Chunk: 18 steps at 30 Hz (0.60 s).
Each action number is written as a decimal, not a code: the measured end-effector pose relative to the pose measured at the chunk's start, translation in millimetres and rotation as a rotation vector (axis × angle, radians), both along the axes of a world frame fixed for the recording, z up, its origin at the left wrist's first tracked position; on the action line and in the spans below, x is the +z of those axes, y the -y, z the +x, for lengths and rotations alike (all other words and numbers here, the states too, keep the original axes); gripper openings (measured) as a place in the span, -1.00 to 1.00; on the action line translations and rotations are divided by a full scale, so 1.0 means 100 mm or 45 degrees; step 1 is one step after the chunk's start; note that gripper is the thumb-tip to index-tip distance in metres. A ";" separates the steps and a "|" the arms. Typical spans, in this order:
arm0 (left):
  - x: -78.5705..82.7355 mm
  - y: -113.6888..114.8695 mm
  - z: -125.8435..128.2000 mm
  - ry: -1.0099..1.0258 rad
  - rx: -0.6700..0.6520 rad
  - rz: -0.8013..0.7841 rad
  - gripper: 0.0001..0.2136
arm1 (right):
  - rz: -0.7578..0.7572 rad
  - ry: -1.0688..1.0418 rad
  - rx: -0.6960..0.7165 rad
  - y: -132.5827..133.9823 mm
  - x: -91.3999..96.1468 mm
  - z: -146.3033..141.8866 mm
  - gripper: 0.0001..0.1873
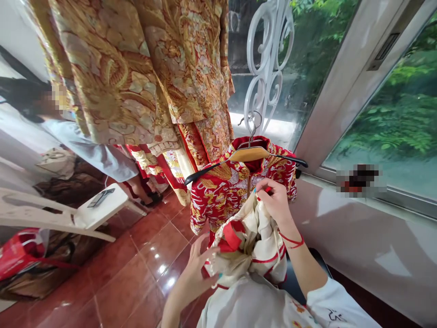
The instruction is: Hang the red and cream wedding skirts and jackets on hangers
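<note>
A bundle of cream cloth with red trim [247, 241] is gathered in front of me, held by both hands. My right hand [273, 202], with a red string around its wrist, pinches the top of the bundle close to a red jacket with gold embroidery [218, 196]. That jacket hangs on a wooden hanger with black arms [249, 154]. My left hand [196, 269] grips the lower left side of the cloth. A white garment with small embroidered motifs [256, 305] covers my front at the bottom of the view.
Gold and red embroidered robes [112, 77] hang at the upper left, above a person in pale grey [92, 150]. A white chair [82, 214] holds a phone. A red bag [20, 253] sits on the red tile floor [153, 259]. White scrollwork [268, 68] and a window [385, 105] stand to the right.
</note>
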<state>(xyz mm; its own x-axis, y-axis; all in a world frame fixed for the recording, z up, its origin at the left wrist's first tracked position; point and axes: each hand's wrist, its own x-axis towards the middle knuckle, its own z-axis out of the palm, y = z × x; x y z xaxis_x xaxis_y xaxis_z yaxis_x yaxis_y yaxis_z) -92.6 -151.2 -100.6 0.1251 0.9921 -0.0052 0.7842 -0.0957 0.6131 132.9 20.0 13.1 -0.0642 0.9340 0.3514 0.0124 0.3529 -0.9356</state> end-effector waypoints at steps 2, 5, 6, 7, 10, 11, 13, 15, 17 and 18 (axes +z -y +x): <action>0.00 -0.11 0.26 -0.096 0.009 0.209 -0.75 | 0.006 0.009 0.000 0.02 0.00 0.00 -0.91; -0.20 -0.37 0.75 -0.280 -0.048 0.210 -0.78 | -0.010 0.000 -0.023 0.08 0.02 0.01 -0.92; -0.29 -0.48 0.90 -0.358 -0.046 0.128 -0.76 | -0.017 0.002 -0.024 0.11 0.02 0.02 -0.93; -0.38 -0.59 1.03 -0.451 -0.005 0.026 -0.71 | -0.022 0.009 -0.023 0.14 0.03 0.03 -0.93; -0.53 -0.91 1.25 -0.663 0.095 -0.223 -0.63 | -0.021 0.028 -0.022 0.20 0.03 0.09 -0.93; -0.53 -0.99 1.28 -0.686 0.083 -0.261 -0.63 | -0.020 0.027 -0.028 0.20 0.02 0.11 -0.92; -0.50 -1.04 1.29 -0.680 0.016 -0.280 -0.65 | -0.023 0.017 -0.052 0.18 0.00 0.19 -0.93; -0.43 -0.93 1.27 -0.670 -0.034 -0.268 -0.63 | -0.036 0.010 -0.091 0.13 -0.03 0.28 -0.94; -0.37 -0.68 1.20 -0.595 -0.109 -0.187 -0.55 | -0.053 0.004 -0.140 0.09 -0.06 0.38 -0.95; -0.34 -0.54 1.14 -0.504 -0.155 -0.126 -0.51 | -0.061 0.003 -0.160 0.07 -0.08 0.42 -0.95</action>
